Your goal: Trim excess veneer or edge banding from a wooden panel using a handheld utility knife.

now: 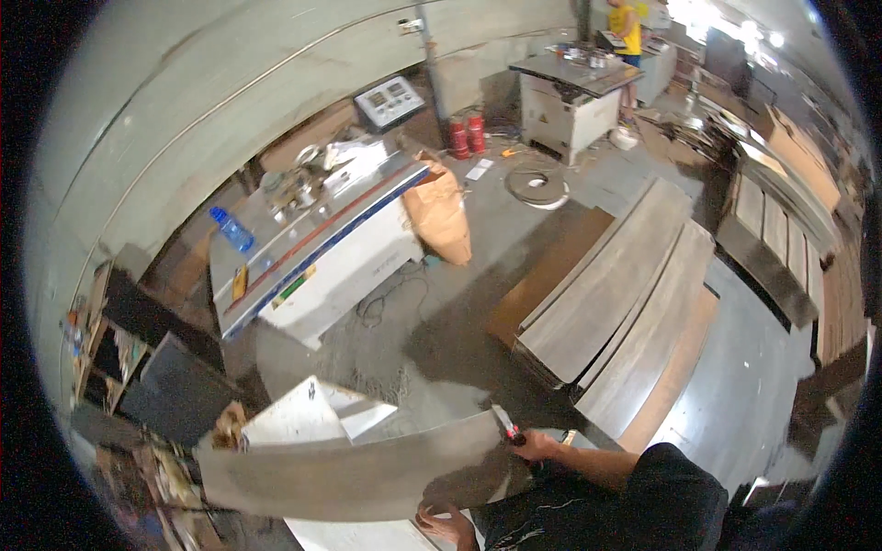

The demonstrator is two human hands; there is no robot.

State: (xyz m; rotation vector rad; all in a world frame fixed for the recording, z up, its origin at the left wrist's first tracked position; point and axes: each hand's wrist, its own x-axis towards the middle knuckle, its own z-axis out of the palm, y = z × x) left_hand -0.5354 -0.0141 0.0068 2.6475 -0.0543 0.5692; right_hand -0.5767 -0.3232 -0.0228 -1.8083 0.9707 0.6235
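A long grey-brown strip of wood veneer [340, 477] lies across a white surface in front of me. At its lower edge my left hand [447, 525] has curled fingers, with the thumb side against the strip. My right hand [536, 447] is closed around a red and black knife [511, 432], whose pale blade points up and left beside the strip's right end. Whether the blade touches the veneer I cannot tell. Part of a white board [299, 418] shows beyond the strip.
Stacks of veneer [616, 275] lie to the right. A white machine table [340, 266] carries a blue bottle [231, 230]; a brown paper sack [438, 211] stands beside it. Two red extinguishers [467, 136] and a coil [537, 186] are farther back. A person in yellow [627, 29] stands at a far table.
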